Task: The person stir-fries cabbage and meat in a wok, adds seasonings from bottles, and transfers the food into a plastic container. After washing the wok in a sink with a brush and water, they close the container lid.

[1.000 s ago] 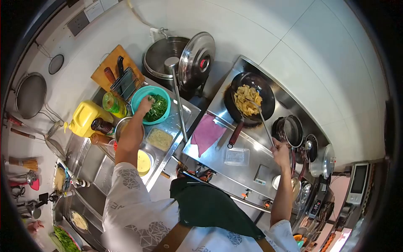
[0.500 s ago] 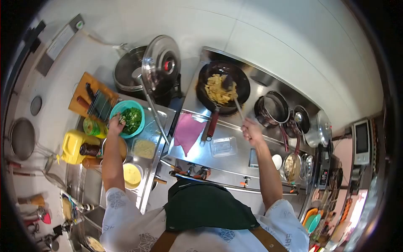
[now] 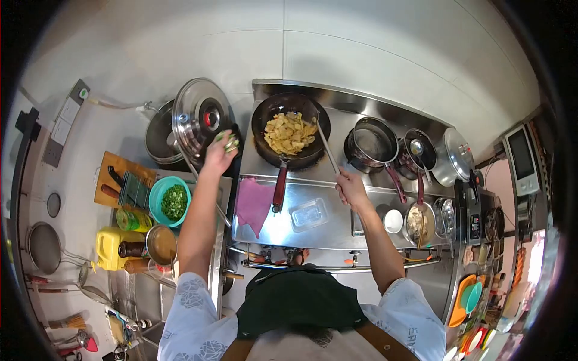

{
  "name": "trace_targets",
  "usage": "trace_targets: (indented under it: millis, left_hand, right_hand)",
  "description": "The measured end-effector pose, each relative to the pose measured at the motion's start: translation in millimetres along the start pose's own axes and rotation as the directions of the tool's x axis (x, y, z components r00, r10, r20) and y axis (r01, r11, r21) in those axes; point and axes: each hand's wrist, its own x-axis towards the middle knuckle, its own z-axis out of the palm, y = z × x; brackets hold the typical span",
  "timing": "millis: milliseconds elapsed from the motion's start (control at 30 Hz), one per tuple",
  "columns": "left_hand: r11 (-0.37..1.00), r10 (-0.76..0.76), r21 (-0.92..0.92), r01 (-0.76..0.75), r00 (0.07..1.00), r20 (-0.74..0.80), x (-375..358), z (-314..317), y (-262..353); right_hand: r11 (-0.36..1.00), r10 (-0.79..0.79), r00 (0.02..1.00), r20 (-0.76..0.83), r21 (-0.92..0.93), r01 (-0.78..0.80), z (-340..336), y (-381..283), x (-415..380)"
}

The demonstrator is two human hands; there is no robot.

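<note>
Several yellowish pieces of food [image 3: 289,133] lie in a black wok [image 3: 262,123] with a red-brown handle, on the stove. My right hand [image 3: 351,189] is closed round the long handle of a spatula [image 3: 328,150], whose head rests at the wok's right side. Between the wok and the steel pot lid [image 3: 195,117], my left hand [image 3: 221,151] is raised, its fingers closed on chopped greens [image 3: 227,142]. A turquoise bowl [image 3: 158,204] with more chopped greens stands on the left counter.
Pots [image 3: 373,144] and a small pan [image 3: 415,159] stand right of the wok. A pink cloth [image 3: 254,204] and a clear plastic tray [image 3: 309,215] lie in front. A knife and cutting board [image 3: 108,165], a yellow jug [image 3: 108,248] and a brown-filled bowl [image 3: 162,245] are at the left.
My left hand has left the turquoise bowl and moved up and right toward the wok, with greens in it. The spatula's head has shifted to the wok's right side. The view has shifted.
</note>
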Motion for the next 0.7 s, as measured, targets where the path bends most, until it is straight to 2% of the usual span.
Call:
trace_targets:
  millis: [67, 133, 233, 333, 367, 467, 567, 667, 700]
  left_hand:
    - [0.995, -0.007, 0.1, 0.009, 1.0, -0.027, 26.5, 57.6, -17.8]
    - [0.978, 0.027, 0.206, -0.021, 0.999, -0.027, 55.5, 101.7, -33.5]
    - [0.919, -0.058, 0.378, 0.116, 0.985, -0.161, 67.6, 156.0, -39.1]
    - [0.873, -0.111, 0.438, 0.213, 0.963, -0.246, 91.7, 168.6, -42.2]
    - [0.894, -0.017, 0.428, 0.132, 0.965, -0.263, 123.4, 149.3, -56.5]
    - [0.901, 0.104, 0.434, -0.014, 0.977, -0.186, 133.2, 142.7, -62.0]
    - [0.874, 0.135, 0.479, -0.075, 0.987, -0.092, 119.1, 147.9, -62.3]
    - [0.54, 0.252, 0.78, -0.316, 0.945, 0.208, 104.1, 161.6, -65.8]
    - [0.449, 0.018, 0.883, -0.138, 0.989, 0.146, 77.6, 181.2, -56.3]
  right_hand:
    - [0.998, -0.057, 0.998, 0.012, -0.001, 0.057, -12.8, -8.5, -6.8]
    - [0.999, -0.025, 0.998, 0.052, 0.04, 0.023, -25.4, -16.0, -14.2]
    - [0.997, -0.011, 0.999, 0.03, 0.077, 0.008, -36.5, -16.0, -22.0]
    - [0.995, -0.015, 1.0, 0.017, 0.104, 0.013, -46.9, -11.5, -24.2]
    - [0.994, -0.015, 1.0, 0.022, 0.111, 0.013, -49.8, -9.4, -24.2]
    - [0.991, -0.005, 1.0, 0.028, 0.134, 0.001, -58.0, -6.8, -17.1]
    - [0.996, -0.009, 0.999, 0.038, 0.084, 0.006, -59.9, -7.8, -4.5]
    - [1.0, -0.027, 0.999, 0.036, 0.015, 0.026, -52.8, -20.2, 3.2]
    - [0.999, -0.027, 0.999, 0.03, 0.035, 0.026, -48.0, -22.6, 5.7]
